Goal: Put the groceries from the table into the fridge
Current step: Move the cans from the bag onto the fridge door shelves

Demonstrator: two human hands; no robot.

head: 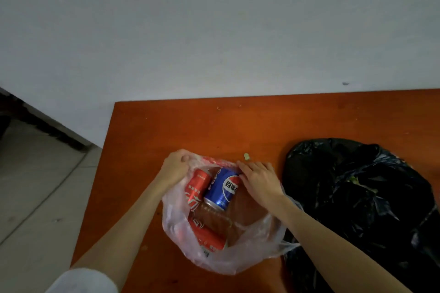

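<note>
You've got a blue can (222, 188) with a red-white-blue roundel, two red cans (198, 184) with white lettering, all inside a clear, whitish bag (250, 252). Orange-brown table (166, 126) underneath, glossy black bag (357, 197) beside, pale grey wall (214, 31) behind.

Clear plastic bag (250, 252) on table, blue can (222, 188), perhaps two red cans (197, 185) inside

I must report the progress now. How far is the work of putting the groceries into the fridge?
It looks early. Nothing shows as put away; no fridge is in view. In hand: the left hand and right hand pull open the clear plastic bag on the table. Left: the blue can and two red cans still lie inside, and the black bag beside it is untouched.
</note>
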